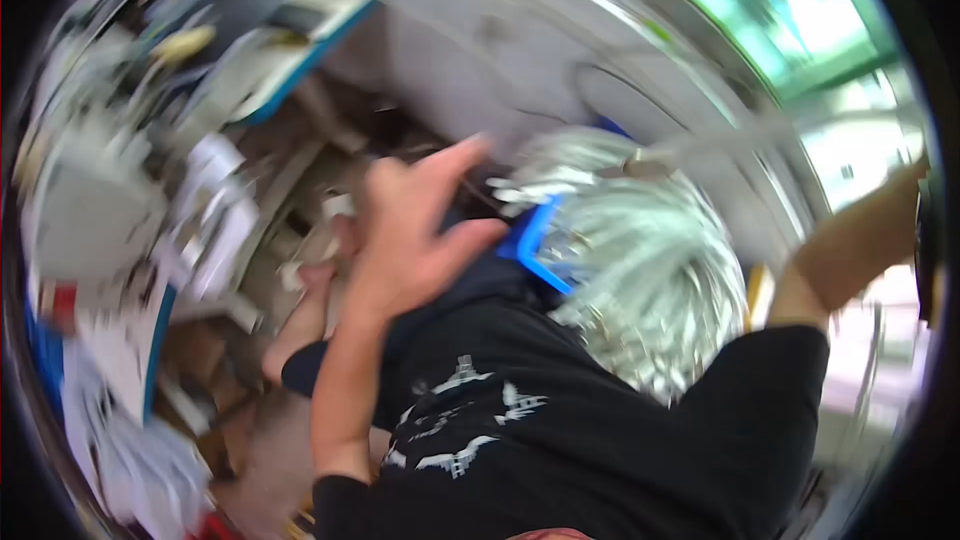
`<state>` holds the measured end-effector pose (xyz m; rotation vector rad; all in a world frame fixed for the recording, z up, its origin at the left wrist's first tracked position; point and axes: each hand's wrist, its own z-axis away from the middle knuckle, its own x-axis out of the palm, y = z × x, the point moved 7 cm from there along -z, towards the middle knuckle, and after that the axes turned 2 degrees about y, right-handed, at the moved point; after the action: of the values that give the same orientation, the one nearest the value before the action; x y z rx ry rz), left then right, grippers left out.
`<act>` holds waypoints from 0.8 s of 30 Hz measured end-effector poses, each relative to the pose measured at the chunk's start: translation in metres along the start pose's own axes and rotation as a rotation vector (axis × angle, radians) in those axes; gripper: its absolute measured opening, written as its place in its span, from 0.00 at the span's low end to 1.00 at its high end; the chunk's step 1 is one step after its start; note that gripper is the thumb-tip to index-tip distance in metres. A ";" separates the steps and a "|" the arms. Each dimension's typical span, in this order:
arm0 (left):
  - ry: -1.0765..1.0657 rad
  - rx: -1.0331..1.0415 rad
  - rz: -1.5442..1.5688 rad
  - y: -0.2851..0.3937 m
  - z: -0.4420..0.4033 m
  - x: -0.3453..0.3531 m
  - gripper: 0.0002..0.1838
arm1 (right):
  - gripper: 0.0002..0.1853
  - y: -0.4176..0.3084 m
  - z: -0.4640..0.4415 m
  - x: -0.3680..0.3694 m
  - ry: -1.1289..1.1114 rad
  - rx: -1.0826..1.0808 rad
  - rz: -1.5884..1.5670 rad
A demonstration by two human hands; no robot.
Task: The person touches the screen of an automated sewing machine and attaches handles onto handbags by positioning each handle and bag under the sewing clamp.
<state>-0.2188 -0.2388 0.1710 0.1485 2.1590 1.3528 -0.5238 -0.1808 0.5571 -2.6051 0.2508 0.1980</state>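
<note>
My left hand (pixel 405 230) is raised in front of my body, blurred by motion. Its thumb and a finger are spread apart, and nothing shows between them. Beyond it to the right lies a big bundle of shiny silvery strips (pixel 665 280), whose exact kind I cannot make out. A bright blue plastic edge (pixel 540 245) shows at the bundle's left side. My right arm (pixel 850 240) is lifted toward the right edge of the view, and the hand at its end is out of sight.
On the left, blurred work surfaces with a blue edge (pixel 315 55) carry white sheet-like pieces (pixel 215 210) and other clutter. A pale panel (pixel 460 40) with a dark cable stands ahead. Bright windows (pixel 790 10) are at the upper right.
</note>
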 end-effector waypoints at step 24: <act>0.451 -0.566 0.302 -0.074 0.192 -0.020 0.13 | 0.16 0.421 0.128 0.545 -0.305 0.870 -0.718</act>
<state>-0.0861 -0.1302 0.0545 -0.0638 2.0447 2.3012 -0.0966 -0.5515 0.1444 -1.6301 -0.5809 0.1692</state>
